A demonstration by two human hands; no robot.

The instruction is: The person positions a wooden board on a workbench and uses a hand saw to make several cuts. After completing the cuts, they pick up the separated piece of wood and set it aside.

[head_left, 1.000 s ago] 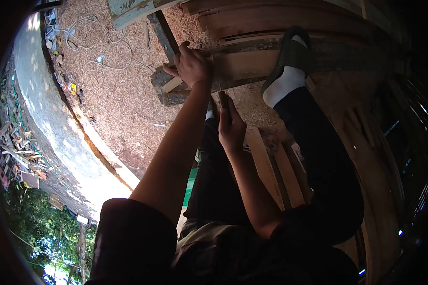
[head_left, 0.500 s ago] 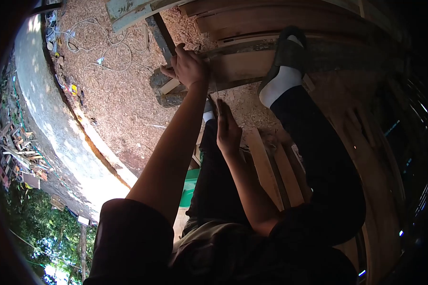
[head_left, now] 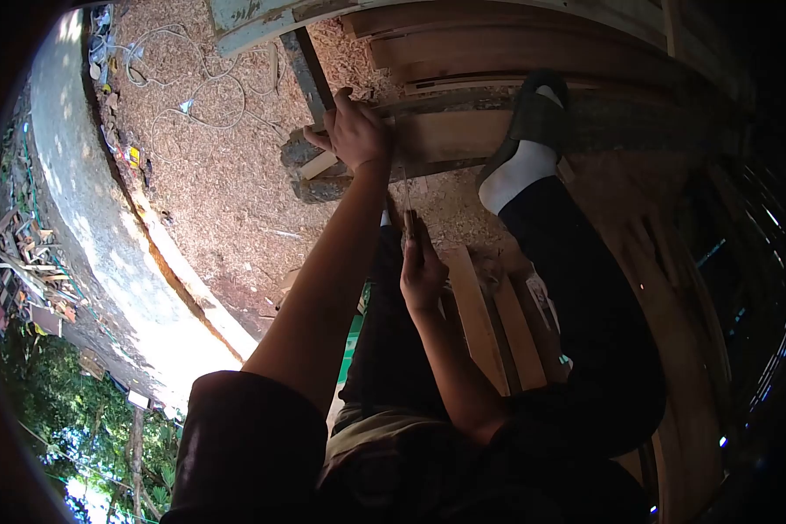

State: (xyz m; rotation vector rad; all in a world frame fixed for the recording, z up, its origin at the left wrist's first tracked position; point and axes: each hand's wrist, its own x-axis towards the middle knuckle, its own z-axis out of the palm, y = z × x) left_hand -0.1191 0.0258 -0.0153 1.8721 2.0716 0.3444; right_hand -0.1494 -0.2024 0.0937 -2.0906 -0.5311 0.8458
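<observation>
A brown wooden board [head_left: 458, 133] lies along a rough, dark wooden bench [head_left: 327, 189]. My left hand [head_left: 358, 138] rests on the board near its left end, with thumb and fingers stretched out. Nearer to my body, my right hand [head_left: 424, 278] is closed round the handle of a handsaw [head_left: 407, 194]. Its thin blade, seen almost edge-on, runs from the handle up to the board's near edge. The blade's far part is hidden beside my left hand. My right foot, in a dark slipper [head_left: 537, 113], presses on the board.
Wood shavings [head_left: 227, 183] cover the ground, with a loose pale cord [head_left: 223, 100] on them. More planks [head_left: 480, 323] lie beneath my right arm, and stacked boards [head_left: 498, 48] stand beyond the bench. A concrete ledge [head_left: 96, 210] curves along the left.
My right hand has drawn back toward my body with the handsaw, and more of the blade shows. My left hand and foot stay in place on the board. The view has shifted slightly.
</observation>
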